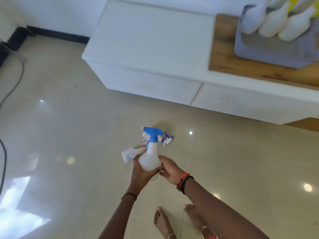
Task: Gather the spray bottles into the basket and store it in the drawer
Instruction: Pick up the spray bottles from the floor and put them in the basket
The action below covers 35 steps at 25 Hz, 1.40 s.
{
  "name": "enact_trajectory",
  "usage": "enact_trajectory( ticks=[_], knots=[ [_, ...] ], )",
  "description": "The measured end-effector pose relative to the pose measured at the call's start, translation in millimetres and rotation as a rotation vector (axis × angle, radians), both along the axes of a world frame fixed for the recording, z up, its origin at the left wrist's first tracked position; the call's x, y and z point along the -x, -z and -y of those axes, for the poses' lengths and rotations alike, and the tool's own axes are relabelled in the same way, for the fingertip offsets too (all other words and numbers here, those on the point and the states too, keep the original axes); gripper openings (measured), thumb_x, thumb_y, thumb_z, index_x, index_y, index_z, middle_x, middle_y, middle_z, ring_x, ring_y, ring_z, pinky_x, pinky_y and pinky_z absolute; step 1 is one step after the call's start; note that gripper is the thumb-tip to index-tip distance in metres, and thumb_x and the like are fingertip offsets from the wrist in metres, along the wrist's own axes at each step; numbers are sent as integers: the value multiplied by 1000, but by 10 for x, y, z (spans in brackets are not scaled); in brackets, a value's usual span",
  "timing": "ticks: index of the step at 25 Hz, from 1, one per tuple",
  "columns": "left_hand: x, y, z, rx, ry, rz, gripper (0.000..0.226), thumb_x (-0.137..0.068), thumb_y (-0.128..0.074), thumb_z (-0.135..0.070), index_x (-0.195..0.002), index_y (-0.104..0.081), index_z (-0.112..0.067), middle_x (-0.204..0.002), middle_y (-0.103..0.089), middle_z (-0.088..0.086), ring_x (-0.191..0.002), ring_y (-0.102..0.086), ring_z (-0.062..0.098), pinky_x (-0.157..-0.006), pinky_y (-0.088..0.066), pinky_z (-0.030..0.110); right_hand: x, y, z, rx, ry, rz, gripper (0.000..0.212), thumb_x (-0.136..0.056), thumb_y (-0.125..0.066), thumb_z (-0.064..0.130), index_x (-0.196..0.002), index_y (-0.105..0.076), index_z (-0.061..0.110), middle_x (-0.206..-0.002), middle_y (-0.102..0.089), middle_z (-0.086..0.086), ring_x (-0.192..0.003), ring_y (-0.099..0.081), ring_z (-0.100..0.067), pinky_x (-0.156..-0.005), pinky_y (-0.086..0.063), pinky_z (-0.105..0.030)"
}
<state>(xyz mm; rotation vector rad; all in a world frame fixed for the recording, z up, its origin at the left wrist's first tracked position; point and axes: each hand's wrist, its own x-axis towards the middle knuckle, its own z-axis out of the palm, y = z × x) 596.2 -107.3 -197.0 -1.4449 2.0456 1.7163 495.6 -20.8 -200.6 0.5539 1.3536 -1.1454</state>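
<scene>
Holding a bunch of spray bottles low in the centre of the frame, over the tiled floor (69, 135). Left hand (141, 175) grips the blue-trigger bottle (150, 157) from beneath; right hand (170, 170) clasps its side. A labelled bottle (128, 155) and a purple-nozzle sprayer (167, 139) jut out behind; we cannot tell how they are held. Basket (269, 54), upper right on the table (224, 66), already carries white bottles (269, 26). Risk, we judge: too many bottles in one grip, so one slips onto the tile, or a squeezed trigger sprays. Label print too small for us to read; no brand seen.
</scene>
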Motion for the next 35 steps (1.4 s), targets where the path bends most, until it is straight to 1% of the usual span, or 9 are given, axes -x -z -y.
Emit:
enact_trajectory(
  ticks=[5, 7, 10, 15, 18, 22, 27, 32, 35],
  knots=[
    [286, -885, -54, 32, 62, -145, 65, -57, -91, -26, -102, -44, -37, -105, -53, -15, -94, -56, -9, -62, -47, 8, 217, -864, -136, 65, 84, -77, 20, -95, -48, 29, -101, -64, 19, -79, -65, 7, -57, -57, -4, -65, -48, -20],
    [357, -1142, -132, 27, 77, -161, 73, -59, -89, -29, -112, -40, -35, -109, -47, -17, -101, -53, -3, -65, -46, 10, 293, -1115, -213, 90, 137, -113, 21, -95, -48, 29, -99, -66, 19, -66, -67, 11, -43, -54, 0, -58, -47, -17],
    [470, -1456, -295, -19, 135, -178, 91, -68, -83, -33, -138, -24, -29, -126, -40, -8, -115, -48, 13, -67, -46, 12, 436, -1500, -376, 141, 182, -170, 23, -95, -47, 30, -98, -67, 19, -73, -71, 9, -64, -64, -5, -53, -47, -16],
    [715, -1868, -590, -79, 197, -294, 73, -76, -71, -29, -133, -25, -35, -130, -43, 0, -116, -51, 17, -74, -53, 18, 682, -1859, -656, 220, 222, -265, 27, -97, -42, 31, -106, -64, 18, -100, -68, -6, -93, -62, -21, -76, -50, -29],
    [910, -1954, -739, -80, 241, -289, 74, -82, -72, -18, -139, -25, -24, -133, -43, 2, -116, -50, 15, -82, -54, 23, 884, -1914, -869, 241, 228, -313, 29, -97, -41, 33, -109, -62, 17, -104, -67, -8, -97, -61, -24, -81, -49, -34],
    [1318, -1979, -951, -75, 330, -197, 91, -72, -81, -26, -142, -23, -22, -136, -39, -2, -123, -47, 17, -98, -52, 35, 1293, -1946, -1231, 328, 223, -329, 33, -97, -38, 34, -100, -67, 19, -94, -72, -5, -91, -65, -23, -84, -50, -36],
    [2073, -1994, -1311, 44, 449, -130, 95, -62, -87, -31, -140, -32, -23, -127, -33, -6, -119, -43, 15, -91, -43, 22, 2008, -1981, -1652, 276, 135, -356, 32, -95, -38, 34, -98, -66, 18, -93, -70, -5, -87, -63, -21, -78, -48, -33],
    [2929, -2069, -1794, 120, 372, -199, 90, -60, -88, -26, -133, -36, -22, -122, -32, -8, -111, -45, 11, -73, -41, 4, 2911, -2154, -1984, 173, 155, -432, 35, -95, -44, 29, -117, -59, 6, -102, -65, -7, -88, -60, -17, -73, -47, -25],
    [3438, -2140, -2013, 175, 320, -249, 88, -59, -88, -23, -131, -37, -20, -120, -31, -8, -109, -44, 8, -73, -40, 0, 3380, -2250, -2121, 93, 129, -450, 43, -96, -43, 36, -124, -56, 5, -120, -64, -14, -101, -59, -21, -84, -45, -30]
  ],
)
